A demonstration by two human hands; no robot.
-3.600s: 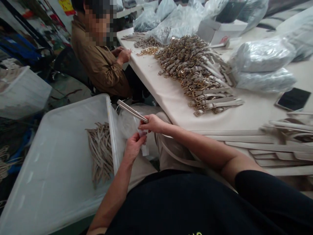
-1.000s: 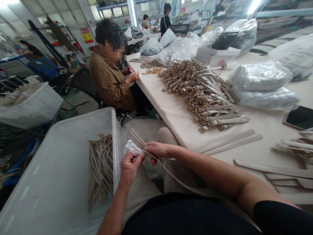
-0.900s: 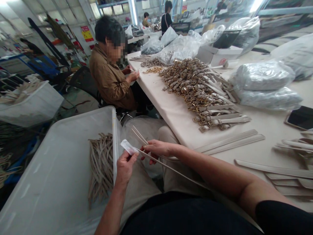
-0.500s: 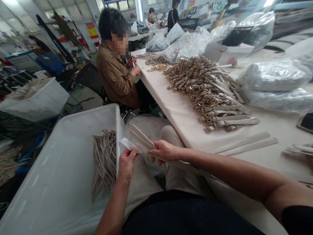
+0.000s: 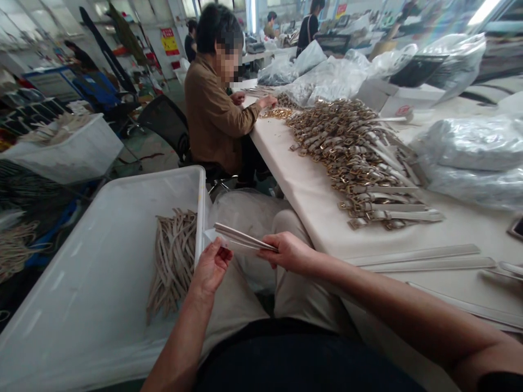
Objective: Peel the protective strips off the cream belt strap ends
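Observation:
My right hand (image 5: 289, 252) is closed on a pair of pale beige straps (image 5: 241, 238) whose ends stick out to the left, over my lap. My left hand (image 5: 211, 268) pinches a small white wipe or slip (image 5: 213, 237) against the strap ends. Both hands hover just right of a large white plastic bin (image 5: 93, 305), which holds a bundle of beige straps (image 5: 174, 261). A clear plastic bag (image 5: 245, 215) lies on my lap behind the hands.
The cream table (image 5: 294, 185) on my right carries a big heap of buckled straps (image 5: 355, 158), loose long straps (image 5: 417, 258) and filled plastic bags (image 5: 469, 144). A co-worker in a brown jacket (image 5: 214, 120) sits further along it. Another white bin (image 5: 69, 152) stands left.
The strap ends have swung from pointing up-left to lying nearly level. My view has lifted and shifted; the co-worker has reached a hand out onto the table.

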